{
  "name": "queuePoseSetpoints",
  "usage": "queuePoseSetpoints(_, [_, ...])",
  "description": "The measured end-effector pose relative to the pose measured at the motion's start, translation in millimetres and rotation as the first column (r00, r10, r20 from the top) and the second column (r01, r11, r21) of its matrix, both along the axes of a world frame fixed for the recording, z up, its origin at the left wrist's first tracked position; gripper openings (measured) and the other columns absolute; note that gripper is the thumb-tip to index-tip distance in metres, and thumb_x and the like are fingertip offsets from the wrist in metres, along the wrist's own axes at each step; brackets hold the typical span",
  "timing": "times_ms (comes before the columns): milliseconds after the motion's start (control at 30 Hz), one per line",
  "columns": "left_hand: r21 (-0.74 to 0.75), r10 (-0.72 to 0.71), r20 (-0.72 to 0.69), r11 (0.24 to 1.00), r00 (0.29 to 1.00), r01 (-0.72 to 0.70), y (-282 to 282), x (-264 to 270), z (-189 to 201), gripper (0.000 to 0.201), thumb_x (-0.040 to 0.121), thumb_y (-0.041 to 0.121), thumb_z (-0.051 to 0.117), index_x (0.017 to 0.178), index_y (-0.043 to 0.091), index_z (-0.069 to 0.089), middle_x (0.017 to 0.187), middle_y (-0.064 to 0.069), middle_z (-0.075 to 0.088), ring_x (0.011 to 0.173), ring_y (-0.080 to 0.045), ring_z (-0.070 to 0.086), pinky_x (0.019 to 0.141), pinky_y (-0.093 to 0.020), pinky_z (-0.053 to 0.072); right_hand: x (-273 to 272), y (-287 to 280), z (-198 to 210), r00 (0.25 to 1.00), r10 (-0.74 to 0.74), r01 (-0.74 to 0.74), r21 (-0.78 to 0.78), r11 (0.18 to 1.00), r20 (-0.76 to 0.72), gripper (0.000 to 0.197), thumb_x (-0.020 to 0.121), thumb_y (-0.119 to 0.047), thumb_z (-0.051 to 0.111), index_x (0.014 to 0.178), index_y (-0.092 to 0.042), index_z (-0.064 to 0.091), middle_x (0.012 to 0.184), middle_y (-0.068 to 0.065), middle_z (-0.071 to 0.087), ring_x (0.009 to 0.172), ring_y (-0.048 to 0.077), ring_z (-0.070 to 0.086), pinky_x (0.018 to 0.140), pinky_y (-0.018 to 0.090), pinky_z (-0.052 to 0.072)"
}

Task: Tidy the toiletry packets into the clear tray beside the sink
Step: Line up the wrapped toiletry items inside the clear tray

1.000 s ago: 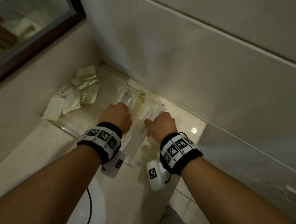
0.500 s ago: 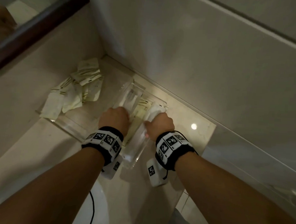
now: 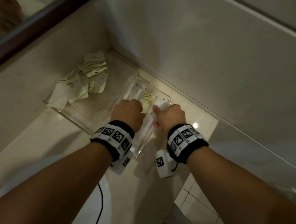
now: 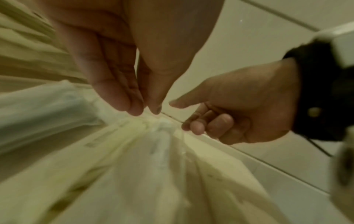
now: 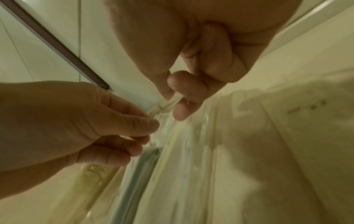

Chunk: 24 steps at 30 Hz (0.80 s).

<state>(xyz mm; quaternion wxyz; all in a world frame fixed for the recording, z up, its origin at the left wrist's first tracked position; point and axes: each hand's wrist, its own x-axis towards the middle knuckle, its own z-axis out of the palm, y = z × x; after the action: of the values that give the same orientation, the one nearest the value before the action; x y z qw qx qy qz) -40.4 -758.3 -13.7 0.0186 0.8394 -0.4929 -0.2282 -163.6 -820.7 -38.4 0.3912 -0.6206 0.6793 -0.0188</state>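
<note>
A clear walled tray (image 3: 167, 97) sits on the counter by the wall, with pale green and clear-wrapped packets (image 3: 147, 98) lying lengthwise in it. Both hands are down inside it. My left hand (image 3: 127, 109) brings thumb and fingertips together on the plastic of a packet (image 4: 162, 125). My right hand (image 3: 169, 116) is curled, its thumb and forefinger pinching a white, clear-wrapped packet (image 3: 160, 102) by the tray's right wall. The wrist views are blurred, so the pinch points (image 5: 174, 94) are hard to read.
A loose pile of several pale green packets (image 3: 81, 86) lies to the left, on a second flat clear tray (image 3: 73, 116). Tiled walls close the corner behind. A dark-framed mirror (image 3: 38, 19) is upper left, the white sink rim (image 3: 107, 194) below, and the counter's right edge (image 3: 199, 155) drops to the floor.
Both hands have stayed in the walled tray and crept slightly toward its far end. The right hand still holds the white packet. The view has tilted a little.
</note>
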Motion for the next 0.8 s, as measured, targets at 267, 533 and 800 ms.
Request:
queuePoseSetpoints(267, [0.055,-0.209,-0.107,0.975,0.972,0.215,2.7,-78.2,4.5,0.038,0.088,0.048,0.059,0.102,0.013,0.065,0.103,-0.009,0.066,0.095,-0.029,0.063,0.077,-0.036,0.053,-69.7,-19.0,38.3,0.995,-0.098,0.096,-0.128,0.987,-0.003,0.036,0.075,-0.034,0.052,0.074,-0.007,0.075,0.046,-0.002,0.067,0.076,0.021,0.068,0.073,0.029,0.053])
queuePoseSetpoints(533, [0.153,-0.285,-0.053,0.945,0.957,0.289,14.5,-111.5,-14.4,0.038,0.085,0.043,0.069,0.098,0.008,0.066,0.108,-0.010,0.063,0.096,-0.029,0.063,0.077,-0.034,0.050,-114.7,-9.2,32.9,0.997,-0.060,0.054,-0.111,0.992,-0.049,0.035,0.080,-0.028,0.053,0.065,-0.007,0.076,0.038,-0.004,0.060,0.066,0.021,0.066,0.059,0.025,0.043])
queuePoseSetpoints(800, [0.229,-0.186,-0.141,0.949,0.972,0.215,10.4,-113.9,-14.8,0.034,0.079,0.035,0.077,0.079,0.010,0.053,0.078,-0.007,0.060,0.071,-0.026,0.058,0.063,-0.031,0.050,-130.3,0.6,15.4,0.998,-0.047,0.044,-0.087,0.995,-0.029,0.036,0.083,-0.031,0.056,0.073,-0.001,0.075,0.070,0.009,0.074,0.075,0.028,0.067,0.072,0.029,0.051])
